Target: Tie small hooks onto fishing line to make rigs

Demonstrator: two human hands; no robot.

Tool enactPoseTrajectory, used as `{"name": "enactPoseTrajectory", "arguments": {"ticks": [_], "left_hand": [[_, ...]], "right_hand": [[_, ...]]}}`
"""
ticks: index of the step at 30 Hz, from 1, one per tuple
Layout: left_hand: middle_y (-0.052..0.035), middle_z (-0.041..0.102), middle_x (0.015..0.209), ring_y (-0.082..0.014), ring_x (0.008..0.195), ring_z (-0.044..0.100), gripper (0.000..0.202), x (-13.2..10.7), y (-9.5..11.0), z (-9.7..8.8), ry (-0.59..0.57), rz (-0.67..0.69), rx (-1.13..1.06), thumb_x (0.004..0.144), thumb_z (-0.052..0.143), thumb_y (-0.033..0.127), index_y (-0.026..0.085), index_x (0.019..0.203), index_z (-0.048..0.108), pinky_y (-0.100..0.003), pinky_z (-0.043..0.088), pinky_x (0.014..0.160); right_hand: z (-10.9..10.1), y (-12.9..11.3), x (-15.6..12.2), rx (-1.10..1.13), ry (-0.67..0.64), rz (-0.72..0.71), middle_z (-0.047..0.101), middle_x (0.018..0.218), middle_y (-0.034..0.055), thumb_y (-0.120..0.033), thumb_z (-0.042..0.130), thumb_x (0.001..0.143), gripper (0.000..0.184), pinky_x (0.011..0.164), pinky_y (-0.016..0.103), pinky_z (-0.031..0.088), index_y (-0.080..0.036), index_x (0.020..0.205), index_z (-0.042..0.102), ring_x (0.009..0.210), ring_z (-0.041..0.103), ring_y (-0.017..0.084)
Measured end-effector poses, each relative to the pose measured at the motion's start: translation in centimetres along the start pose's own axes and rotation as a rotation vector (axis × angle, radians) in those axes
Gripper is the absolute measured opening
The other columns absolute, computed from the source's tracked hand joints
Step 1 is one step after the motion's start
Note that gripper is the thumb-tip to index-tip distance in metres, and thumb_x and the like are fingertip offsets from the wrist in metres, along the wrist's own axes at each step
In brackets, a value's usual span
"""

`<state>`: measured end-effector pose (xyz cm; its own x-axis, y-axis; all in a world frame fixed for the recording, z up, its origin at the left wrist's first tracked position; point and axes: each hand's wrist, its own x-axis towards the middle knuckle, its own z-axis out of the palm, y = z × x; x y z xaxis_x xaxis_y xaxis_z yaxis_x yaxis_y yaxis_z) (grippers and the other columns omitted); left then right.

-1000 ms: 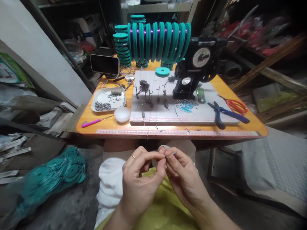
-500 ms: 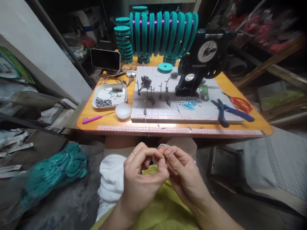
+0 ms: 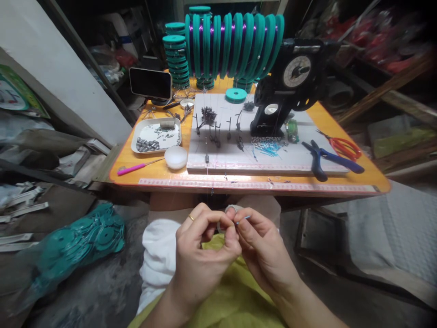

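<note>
My left hand (image 3: 205, 246) and my right hand (image 3: 264, 243) meet above my lap, just in front of the table edge, their fingertips touching. Between the thumb and forefinger of the right hand, a thin blue piece (image 3: 244, 219) sticks out. The left thumb and forefinger are pinched together; what they hold is too small to make out. Fine line (image 3: 206, 175) with a small grey sinker (image 3: 206, 158) hangs over the board toward the hands. Thin light-blue pieces (image 3: 268, 149) lie on the white board (image 3: 221, 164).
Teal spools (image 3: 235, 45) with purple line hang on a black winder (image 3: 287, 86). On the orange table (image 3: 123, 159) are a tray of sinkers (image 3: 175, 148), a white cup (image 3: 175, 157), a pink-handled tool (image 3: 131, 169), blue pliers (image 3: 317, 161), red-handled scissors (image 3: 344, 146) and a phone (image 3: 150, 83).
The hands keep the same pinched pose over the lap. The table and its contents have shifted only slightly in view.
</note>
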<state>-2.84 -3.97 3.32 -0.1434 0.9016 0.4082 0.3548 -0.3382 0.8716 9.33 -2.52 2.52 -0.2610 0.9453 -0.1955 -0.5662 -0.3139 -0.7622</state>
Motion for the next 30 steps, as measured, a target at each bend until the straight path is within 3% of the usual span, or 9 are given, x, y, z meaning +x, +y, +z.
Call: {"name": "enactPoseTrajectory", "arguments": {"ticks": [12, 17, 21, 23, 25, 28, 30], "left_hand": [[0.0045, 0.048, 0.069, -0.0081, 0.058, 0.042, 0.018, 0.1, 0.1, -0.5, -0.017, 0.035, 0.064, 0.08, 0.064, 0.002, 0.019, 0.082, 0.063, -0.02, 0.039, 0.053], [0.0027, 0.052, 0.076, -0.0078, 0.063, 0.051, 0.025, -0.1, -0.9, -0.6, 0.04, 0.191, 0.024, 0.081, 0.071, 0.002, 0.021, 0.097, 0.072, -0.02, 0.041, 0.052], [0.0025, 0.058, 0.077, -0.0131, 0.073, 0.057, 0.032, 0.3, -1.6, -1.1, 0.003, 0.315, 0.158, 0.081, 0.075, 0.009, 0.026, 0.108, 0.071, -0.033, 0.046, 0.076], [0.0029, 0.063, 0.075, -0.0162, 0.078, 0.06, 0.038, 0.4, -1.7, -1.4, -0.013, 0.33, 0.258, 0.08, 0.077, 0.012, 0.024, 0.114, 0.066, -0.043, 0.041, 0.091], [0.003, 0.065, 0.074, -0.0173, 0.079, 0.062, 0.031, 0.5, -1.7, -1.5, 0.005, 0.313, 0.302, 0.08, 0.075, 0.01, 0.021, 0.107, 0.064, -0.046, 0.036, 0.096], [0.0027, 0.064, 0.073, -0.0164, 0.075, 0.062, 0.02, 0.3, -1.6, -1.5, 0.036, 0.308, 0.287, 0.079, 0.069, 0.004, 0.02, 0.086, 0.06, -0.042, 0.038, 0.088], [0.002, 0.065, 0.074, -0.0163, 0.075, 0.062, 0.02, 0.2, -1.5, -1.4, 0.021, 0.321, 0.273, 0.08, 0.068, 0.003, 0.02, 0.083, 0.06, -0.04, 0.039, 0.083]], "right_hand": [[-0.9, 0.4, 0.3, -0.107, -0.04, -0.097, 0.072, 0.095, -0.001, -0.029, 0.077, 0.084, 0.002, 0.075, 0.021, 0.053, -0.028, 0.085, 0.076, 0.076, 0.063, 0.009], [-1.6, 0.0, 0.5, -0.121, -0.076, -0.074, 0.072, 0.094, 0.0, -0.029, 0.076, 0.086, 0.005, 0.08, 0.02, 0.053, -0.025, 0.082, 0.075, 0.086, 0.066, 0.01], [-2.0, -0.4, 0.6, -0.194, -0.104, -0.058, 0.072, 0.091, 0.0004, -0.027, 0.076, 0.086, 0.006, 0.081, 0.021, 0.054, -0.024, 0.081, 0.075, 0.087, 0.067, 0.011], [-2.1, -0.6, 0.6, -0.233, -0.084, -0.067, 0.072, 0.094, 0.0005, -0.027, 0.076, 0.085, 0.005, 0.08, 0.022, 0.055, -0.024, 0.082, 0.075, 0.083, 0.068, 0.011], [-2.0, -0.7, 0.6, -0.278, -0.043, -0.096, 0.071, 0.097, 0.001, -0.027, 0.077, 0.084, 0.005, 0.076, 0.022, 0.056, -0.024, 0.081, 0.075, 0.079, 0.068, 0.011], [-1.7, -0.8, 0.5, -0.326, -0.016, -0.129, 0.071, 0.094, 0.0012, -0.028, 0.077, 0.084, 0.007, 0.069, 0.02, 0.056, -0.023, 0.079, 0.074, 0.072, 0.067, 0.009], [-1.5, -0.8, 0.6, -0.316, -0.029, -0.134, 0.072, 0.094, 0.0015, -0.027, 0.078, 0.083, 0.007, 0.07, 0.02, 0.057, -0.023, 0.079, 0.075, 0.072, 0.067, 0.009]]}}
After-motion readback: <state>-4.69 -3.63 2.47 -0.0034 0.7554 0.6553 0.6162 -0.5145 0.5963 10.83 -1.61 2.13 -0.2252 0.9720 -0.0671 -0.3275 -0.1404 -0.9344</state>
